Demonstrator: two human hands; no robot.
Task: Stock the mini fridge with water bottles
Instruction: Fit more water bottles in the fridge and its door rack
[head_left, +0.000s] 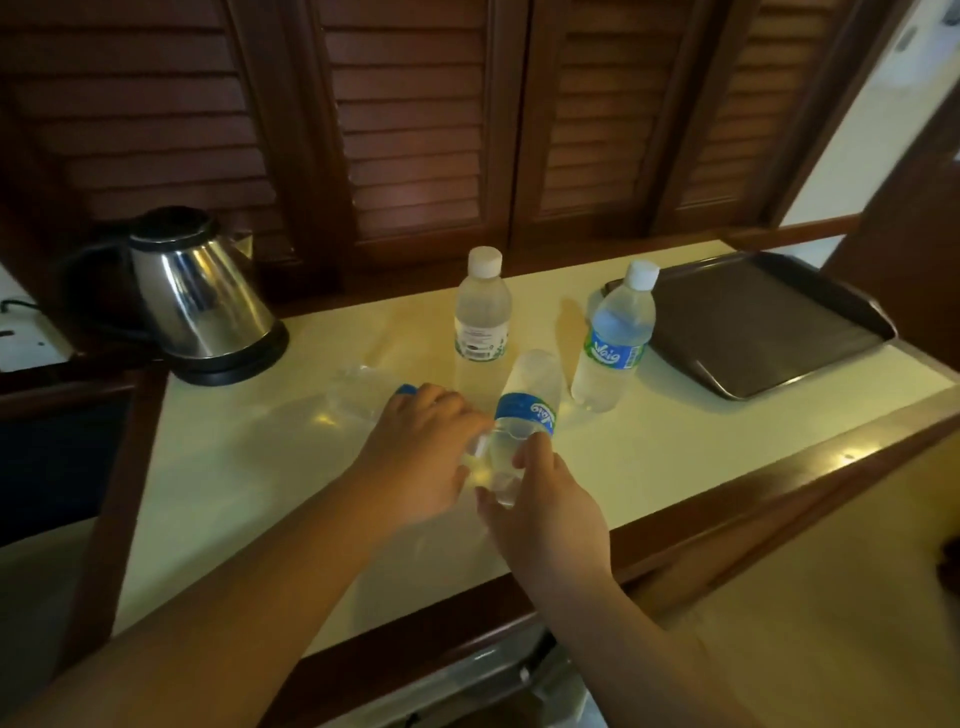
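A blue-labelled water bottle (524, 421) is held between the two hands just above the pale surface (649, 457), near its front edge. The right hand (545, 499) wraps its fingers around the lower, nearer part of the bottle, thumb up against the clear plastic below the label. The left hand (421, 447) comes in from the left with its fingertips closed on the bottle's near end, where the cap seems to be, though that end is blurred and partly covered. The bottle is tipped over, its long axis running from the hands up and away toward the shutters, base pointing to the back; the label reads upside down.

Under the left hand lies another clear bottle (363, 389) on its side, long axis running left to right, a bit of blue label showing at the knuckles. Behind the hands two more bottles stand upright and apart: a white-labelled bottle (482, 317) at centre and a blue-labelled standing bottle (615, 338) to its right, just beside a dark tray (769, 332). A steel kettle (200, 301) sits at the back left. Dark louvred doors (415, 130) close off the rear.
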